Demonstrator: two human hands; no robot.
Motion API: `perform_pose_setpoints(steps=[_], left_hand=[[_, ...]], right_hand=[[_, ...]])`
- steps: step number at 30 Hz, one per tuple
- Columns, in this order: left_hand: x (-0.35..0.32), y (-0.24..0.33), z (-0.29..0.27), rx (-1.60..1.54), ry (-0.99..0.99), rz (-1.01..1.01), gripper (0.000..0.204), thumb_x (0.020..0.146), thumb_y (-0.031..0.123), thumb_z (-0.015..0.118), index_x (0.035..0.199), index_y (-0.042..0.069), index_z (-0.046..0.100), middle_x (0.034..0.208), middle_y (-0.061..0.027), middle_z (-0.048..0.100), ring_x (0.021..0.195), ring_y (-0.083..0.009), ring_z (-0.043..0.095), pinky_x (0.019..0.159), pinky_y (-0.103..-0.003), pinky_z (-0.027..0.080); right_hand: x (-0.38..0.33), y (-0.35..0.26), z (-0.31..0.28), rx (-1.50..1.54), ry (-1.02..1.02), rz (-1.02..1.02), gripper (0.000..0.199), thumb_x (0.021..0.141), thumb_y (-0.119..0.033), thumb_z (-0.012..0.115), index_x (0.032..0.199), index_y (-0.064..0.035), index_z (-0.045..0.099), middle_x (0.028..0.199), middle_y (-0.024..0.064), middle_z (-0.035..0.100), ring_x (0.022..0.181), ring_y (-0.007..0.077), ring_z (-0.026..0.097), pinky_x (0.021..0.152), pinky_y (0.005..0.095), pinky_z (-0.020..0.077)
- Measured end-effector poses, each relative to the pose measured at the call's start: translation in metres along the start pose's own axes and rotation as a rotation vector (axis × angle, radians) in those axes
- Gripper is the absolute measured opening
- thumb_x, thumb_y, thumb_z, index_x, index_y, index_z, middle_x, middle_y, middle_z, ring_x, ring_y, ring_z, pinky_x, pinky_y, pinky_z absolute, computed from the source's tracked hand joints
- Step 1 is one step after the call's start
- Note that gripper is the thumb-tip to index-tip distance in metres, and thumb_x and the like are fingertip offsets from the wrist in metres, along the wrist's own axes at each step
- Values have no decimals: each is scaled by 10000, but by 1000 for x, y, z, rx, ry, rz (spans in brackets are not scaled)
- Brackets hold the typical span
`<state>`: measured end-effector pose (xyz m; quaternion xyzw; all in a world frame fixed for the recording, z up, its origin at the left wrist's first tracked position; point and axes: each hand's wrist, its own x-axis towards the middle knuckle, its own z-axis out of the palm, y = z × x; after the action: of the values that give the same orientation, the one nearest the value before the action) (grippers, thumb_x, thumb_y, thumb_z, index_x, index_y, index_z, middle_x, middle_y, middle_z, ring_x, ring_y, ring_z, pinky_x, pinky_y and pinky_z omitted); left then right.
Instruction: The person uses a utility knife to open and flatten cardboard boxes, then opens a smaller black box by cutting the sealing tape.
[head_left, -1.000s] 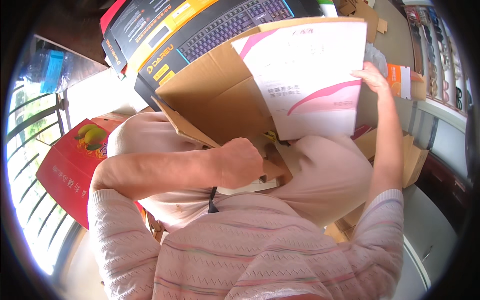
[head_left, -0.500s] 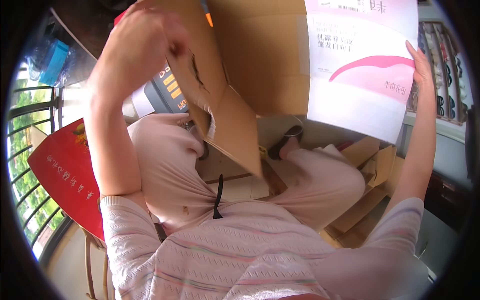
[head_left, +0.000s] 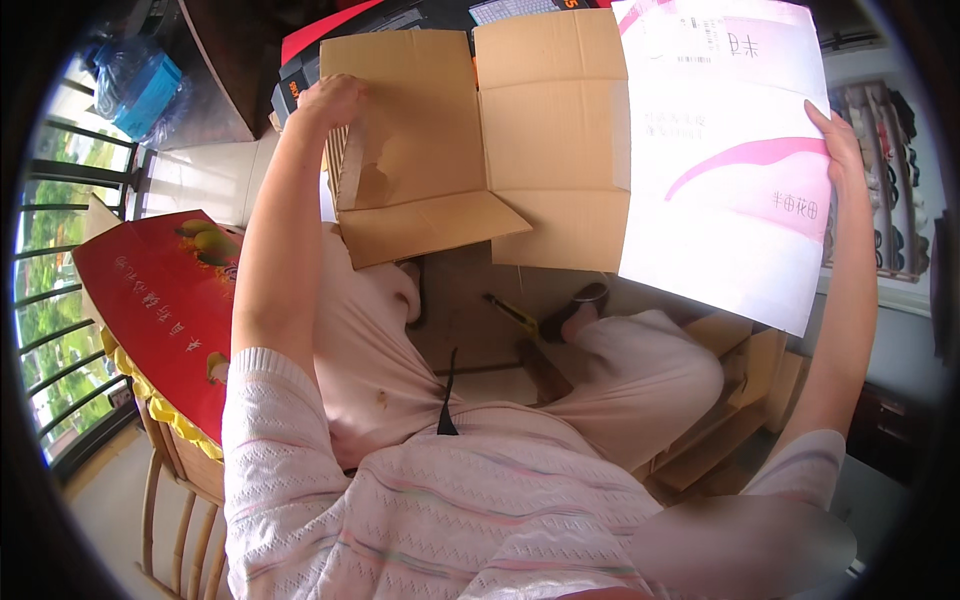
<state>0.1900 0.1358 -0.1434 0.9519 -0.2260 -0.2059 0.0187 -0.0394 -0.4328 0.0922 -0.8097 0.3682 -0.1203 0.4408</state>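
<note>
Spread out before me is an unfolded cardboard box (head_left: pixel 555 140), its plain brown inner panels at the left and middle, and a white panel with pink print (head_left: pixel 720 215) at the right. My left hand (head_left: pixel 333 100) is closed on the left panel's outer edge, where the brown layer looks torn. With its thumb on the front, my right hand (head_left: pixel 838 145) grips the right edge of the white and pink panel. A bottom flap (head_left: pixel 435 228) juts out below the left panel.
A red printed carton (head_left: pixel 150 300) stands at my left beside a wooden chair (head_left: pixel 170 520). Dark printed boxes (head_left: pixel 400 22) lie beyond the cardboard. Opened brown cartons (head_left: pixel 740 400) sit by my right leg. On the floor between my feet is a yellow and black tool (head_left: pixel 512 312).
My left hand has moved down and the left cardboard panel has swung outward, so the box now lies flatter and wider. My right hand still holds the white panel.
</note>
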Motion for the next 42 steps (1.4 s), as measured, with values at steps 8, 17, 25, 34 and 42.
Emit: perform_pose_setpoints(steps=[8, 17, 25, 34, 42], left_hand=[[-2, -38, 18, -1431, -30, -391, 329, 731, 161, 661, 1003, -1, 572, 889, -115, 629, 816, -220, 621, 692, -348, 516], [-13, 13, -2, -1396, -98, 19, 122, 742, 24, 559, 831, -15, 634, 575, -52, 539, 438, -114, 469, 399, -229, 345], [-14, 20, -15, -1594, 265, -87, 141, 768, 97, 529, 740, -9, 618, 579, -48, 530, 439, -114, 445, 416, -251, 328], [-1, -8, -2, -1747, 523, -225, 134, 758, 98, 531, 757, 10, 631, 586, -47, 538, 443, -129, 460, 411, -271, 339], [-24, 5, -16, -1700, 327, -271, 252, 759, 201, 622, 951, 37, 628, 761, -50, 595, 629, -167, 566, 571, -265, 461]], right_hand=[[-57, -45, -59, 83, -3, 10, 437, 794, -219, 664, 1126, 30, 530, 1020, 150, 601, 868, 200, 600, 747, 303, 494], [-93, -98, -111, 31, 38, -62, 407, 784, -232, 673, 1093, 2, 548, 981, 129, 612, 843, 178, 607, 727, 285, 507], [-110, -132, -121, 28, 181, -163, 419, 774, -225, 684, 1091, 7, 538, 1004, 140, 601, 855, 185, 605, 737, 288, 505], [-83, -132, -66, 71, 68, -191, 423, 770, -227, 689, 1095, 15, 567, 1001, 136, 608, 868, 181, 599, 743, 272, 494], [-66, -136, -59, 38, 28, -168, 410, 769, -228, 690, 1084, 7, 571, 983, 137, 614, 836, 181, 611, 734, 277, 506]])
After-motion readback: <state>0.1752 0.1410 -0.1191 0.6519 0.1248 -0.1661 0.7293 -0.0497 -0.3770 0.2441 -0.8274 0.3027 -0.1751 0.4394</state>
